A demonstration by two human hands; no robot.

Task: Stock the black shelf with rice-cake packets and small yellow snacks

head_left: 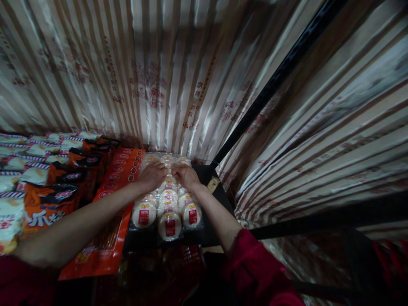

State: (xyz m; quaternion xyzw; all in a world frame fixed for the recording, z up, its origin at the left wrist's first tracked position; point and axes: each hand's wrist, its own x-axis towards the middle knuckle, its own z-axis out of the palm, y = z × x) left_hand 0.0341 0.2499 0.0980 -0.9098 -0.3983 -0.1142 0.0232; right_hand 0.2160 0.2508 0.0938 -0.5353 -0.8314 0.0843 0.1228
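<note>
Rows of round, pale cakes in clear wrappers with red labels (pixel 170 227) lie on a dark shelf (pixel 219 212) in front of me. My left hand (pixel 153 175) is over the far part of the left and middle rows, its fingers bent and closed on a wrapped cake. Close beside it, my right hand (pixel 185 176) has its fingers curled in on the wrapped cakes between the middle and right rows. The fingertips of both hands almost meet, and they partly hide the packets beneath them. Fine finger detail is dim and slightly blurred.
Left of the cakes lies a long orange-red snack packet (pixel 110 238). Further left stand orange-and-black bags (pixel 51 208) and white bags with striped tops (pixel 9 216). A striped printed curtain (pixel 153 76) hangs behind. A black post (pixel 264 93) slants up at the right.
</note>
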